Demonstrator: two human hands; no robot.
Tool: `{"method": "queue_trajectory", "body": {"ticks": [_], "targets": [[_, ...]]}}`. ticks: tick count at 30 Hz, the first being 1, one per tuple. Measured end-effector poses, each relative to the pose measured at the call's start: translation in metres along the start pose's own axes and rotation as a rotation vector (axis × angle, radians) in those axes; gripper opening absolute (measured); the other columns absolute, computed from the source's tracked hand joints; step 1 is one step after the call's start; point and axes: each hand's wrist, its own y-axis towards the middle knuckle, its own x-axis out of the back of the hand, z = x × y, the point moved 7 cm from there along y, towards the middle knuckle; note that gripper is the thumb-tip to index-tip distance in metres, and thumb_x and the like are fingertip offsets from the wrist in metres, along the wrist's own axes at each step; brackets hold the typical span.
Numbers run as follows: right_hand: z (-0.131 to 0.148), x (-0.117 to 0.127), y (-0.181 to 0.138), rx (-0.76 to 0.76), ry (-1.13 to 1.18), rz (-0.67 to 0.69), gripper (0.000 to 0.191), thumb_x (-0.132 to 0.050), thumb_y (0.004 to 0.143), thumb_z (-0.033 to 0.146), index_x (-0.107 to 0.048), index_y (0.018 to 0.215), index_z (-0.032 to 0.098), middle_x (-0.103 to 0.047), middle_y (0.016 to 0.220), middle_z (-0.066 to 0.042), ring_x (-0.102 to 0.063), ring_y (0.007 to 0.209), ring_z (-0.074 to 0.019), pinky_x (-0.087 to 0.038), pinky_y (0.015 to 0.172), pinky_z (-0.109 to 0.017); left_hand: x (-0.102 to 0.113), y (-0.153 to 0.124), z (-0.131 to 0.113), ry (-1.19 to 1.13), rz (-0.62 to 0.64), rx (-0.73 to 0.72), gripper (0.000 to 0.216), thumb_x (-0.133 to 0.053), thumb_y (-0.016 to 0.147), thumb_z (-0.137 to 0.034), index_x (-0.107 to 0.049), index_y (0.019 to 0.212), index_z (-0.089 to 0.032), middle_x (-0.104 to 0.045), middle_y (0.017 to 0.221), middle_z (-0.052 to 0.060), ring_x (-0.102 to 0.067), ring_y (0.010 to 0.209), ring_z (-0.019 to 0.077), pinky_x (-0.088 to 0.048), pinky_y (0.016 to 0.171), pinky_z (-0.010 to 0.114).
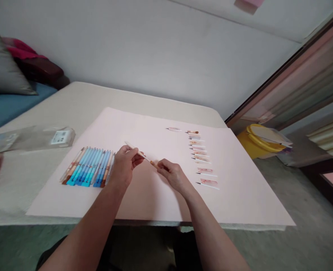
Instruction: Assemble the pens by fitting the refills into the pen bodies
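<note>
Pen (pixel 144 156), slim and white, over the middle of the sheet (pixel 240 188); barrel partly hidden by the left hand (pixel 127 157), fingers pinching it. Right hand (pixel 170 174) grips a brown piece (pixel 153 163), blurred, at the pen's tip. Crinkled, clear plastic bag (pixel 39 138) beyond the sheet's left edge.

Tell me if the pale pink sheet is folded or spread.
Spread: the pale pink sheet lies flat across the table, all four corners showing.
</note>
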Motion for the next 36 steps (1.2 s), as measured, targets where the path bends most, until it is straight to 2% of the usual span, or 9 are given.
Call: {"method": "queue_trajectory", "body": {"ticks": [10,15,22,28,36], "targets": [[0.011,-0.002,-0.002,0.019,-0.070,-0.076,0.009,-0.050,0.083,0.024,-0.059,0.083,0.021,-0.056,0.068,0.002,-0.047,0.059,-0.0105,-0.034,0.056,-0.021,-0.007,-0.005,0.000,0.121,-0.002,-0.060,0.019,-0.064,0.068,-0.029,-0.050,0.074,-0.017,-0.067,0.075,0.006,-0.064,0.070,0.0168,-0.049,0.068,0.032],[0.009,-0.005,-0.003,-0.004,-0.046,-0.130,0.012,-0.049,0.084,0.023,-0.061,0.084,0.020,-0.057,0.066,0.001,-0.050,0.057,-0.0107,-0.036,0.055,-0.021,-0.010,-0.008,0.003,0.224,0.020,-0.087,0.018,-0.063,0.070,-0.032,-0.055,0.074,-0.016,-0.069,0.080,0.007,-0.064,0.076,0.0177,-0.048,0.074,0.034],[0.009,-0.005,-0.003,-0.064,0.073,-0.159,0.013,-0.049,0.082,0.024,-0.061,0.080,0.019,-0.052,0.059,0.003,-0.047,0.050,-0.0094,-0.036,0.051,-0.021,-0.011,-0.008,0.002,0.228,0.058,-0.056,0.018,-0.063,0.071,-0.033,-0.057,0.075,-0.016,-0.069,0.081,0.007,-0.063,0.078,0.0175,-0.046,0.077,0.034],[0.004,-0.006,-0.003,-0.113,0.217,-0.125,0.014,-0.050,0.081,0.025,-0.062,0.077,0.019,-0.050,0.055,0.004,-0.046,0.047,-0.0087,-0.035,0.049,-0.021,-0.015,-0.011,-0.001,0.225,0.083,-0.051,0.018,-0.064,0.070,-0.033,-0.058,0.073,-0.016,-0.068,0.080,0.008,-0.063,0.077,0.0174,-0.046,0.075,0.033],[-0.003,-0.017,-0.001,-0.203,0.388,-0.046,0.019,-0.050,0.080,0.030,-0.064,0.078,0.017,-0.058,0.061,0.000,-0.046,0.046,-0.0089,-0.034,0.046,-0.022,-0.017,-0.010,0.000,0.244,0.125,-0.064,0.017,-0.063,0.071,-0.031,-0.057,0.072,-0.016,-0.068,0.079,0.008,-0.062,0.076,0.0178,-0.047,0.075,0.034]]}}
